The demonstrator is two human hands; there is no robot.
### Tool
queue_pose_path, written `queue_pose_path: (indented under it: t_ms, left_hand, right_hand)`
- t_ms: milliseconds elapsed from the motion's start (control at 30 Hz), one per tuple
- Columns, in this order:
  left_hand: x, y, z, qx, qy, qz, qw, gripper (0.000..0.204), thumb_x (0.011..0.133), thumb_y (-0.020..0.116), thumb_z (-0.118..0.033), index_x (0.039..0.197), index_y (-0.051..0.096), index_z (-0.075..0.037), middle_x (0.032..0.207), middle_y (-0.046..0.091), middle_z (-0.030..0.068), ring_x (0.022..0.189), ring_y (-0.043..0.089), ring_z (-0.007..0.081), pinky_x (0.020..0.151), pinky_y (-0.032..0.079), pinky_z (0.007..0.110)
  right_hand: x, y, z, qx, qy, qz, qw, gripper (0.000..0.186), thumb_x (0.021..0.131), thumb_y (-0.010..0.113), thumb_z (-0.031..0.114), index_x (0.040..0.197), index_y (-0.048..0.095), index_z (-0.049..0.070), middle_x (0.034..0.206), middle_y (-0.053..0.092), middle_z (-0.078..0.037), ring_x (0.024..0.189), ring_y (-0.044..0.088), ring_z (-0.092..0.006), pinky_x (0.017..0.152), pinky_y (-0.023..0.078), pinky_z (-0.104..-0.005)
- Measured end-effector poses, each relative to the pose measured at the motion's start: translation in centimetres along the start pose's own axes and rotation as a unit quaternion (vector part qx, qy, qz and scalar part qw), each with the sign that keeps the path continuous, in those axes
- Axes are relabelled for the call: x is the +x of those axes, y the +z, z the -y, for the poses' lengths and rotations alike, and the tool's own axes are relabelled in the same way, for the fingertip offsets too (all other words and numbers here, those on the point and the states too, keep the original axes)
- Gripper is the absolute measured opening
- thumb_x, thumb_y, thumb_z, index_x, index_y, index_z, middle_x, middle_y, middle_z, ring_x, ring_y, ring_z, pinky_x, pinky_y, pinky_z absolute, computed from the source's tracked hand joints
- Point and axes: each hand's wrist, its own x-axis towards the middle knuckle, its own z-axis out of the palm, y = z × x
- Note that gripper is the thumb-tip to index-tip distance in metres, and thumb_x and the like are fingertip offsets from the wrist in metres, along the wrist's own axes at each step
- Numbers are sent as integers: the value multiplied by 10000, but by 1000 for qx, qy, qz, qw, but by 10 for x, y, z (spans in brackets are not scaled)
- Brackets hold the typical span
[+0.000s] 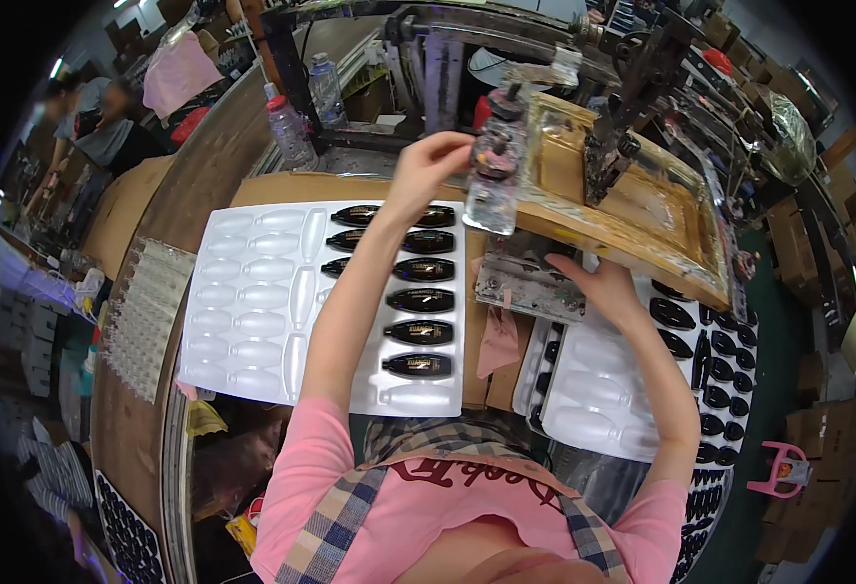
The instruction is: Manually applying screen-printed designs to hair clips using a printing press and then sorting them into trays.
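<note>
My left hand point(426, 165) is raised over the bench, fingertips pinched on the edge of a paint-smeared squeegee handle point(496, 175) of the screen-printing frame point(632, 209). My right hand point(598, 282) reaches under the wooden frame, next to a stained metal jig point(530, 282); whether it holds anything is hidden. Below my left arm lies a white moulded tray point(253, 311) with a column of glossy black oval parts point(418, 302) in its right pockets. A second white tray point(593, 389) with black oval parts point(725, 375) lies at the right.
Two clear plastic bottles point(301, 112) stand at the back left of the bench. A clear ribbed tray point(150, 311) lies left of the white tray. Another person point(97, 122) sits far left. Cardboard boxes point(807, 243) and a pink holder point(778, 467) are at the right.
</note>
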Motion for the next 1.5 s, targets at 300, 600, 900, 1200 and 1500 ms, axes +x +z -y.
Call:
queue_pose_path:
  t_ms: [300, 600, 900, 1200, 1500]
  left_hand:
    - [-155, -111, -6, 146, -84, -260, 951, 170, 842, 541, -111, 875, 563, 55, 763, 566, 47, 659, 525, 94, 624, 438, 209]
    - [-206, -127, 30, 189, -225, -306, 906, 283, 832, 570, -230, 716, 571, 27, 565, 506, -3, 507, 466, 42, 461, 373, 179]
    - [-198, -115, 36, 635, -233, -200, 709, 375, 820, 537, -339, 677, 546, 8, 591, 543, 172, 531, 517, 347, 504, 399, 388]
    - [-103, -38, -10, 379, 92, -180, 903, 164, 797, 573, -147, 893, 569, -13, 825, 575, 148, 712, 568, 291, 662, 446, 332]
    - [9, 62, 19, 249, 105, 92, 958, 255, 807, 547, -189, 990, 559, -13, 927, 586, 98, 854, 530, 217, 764, 412, 304]
  right_hand:
    - [-36, -20, -1, -38, -13, -9, 999, 408, 817, 557, 237, 1103, 482, -44, 1079, 527, -186, 1025, 486, -280, 896, 338, -316]
    - [-112, -56, -25, -328, 187, 35, 925, 545, 823, 519, 263, 1248, 333, -23, 1293, 305, -252, 1095, 418, -380, 867, 395, -388]
    - [-131, -80, -39, -387, 134, 13, 912, 493, 638, 670, 53, 1102, 507, 17, 990, 503, -142, 912, 479, -301, 783, 404, -368]
    - [-125, -85, -50, -41, 148, -201, 968, 490, 727, 662, 96, 1145, 428, -5, 959, 553, -75, 541, 351, -60, 533, 344, -186]
    - [-62, -54, -30, 152, 55, -108, 981, 432, 726, 672, 140, 1076, 481, -26, 1044, 527, -77, 940, 497, -171, 859, 367, -303]
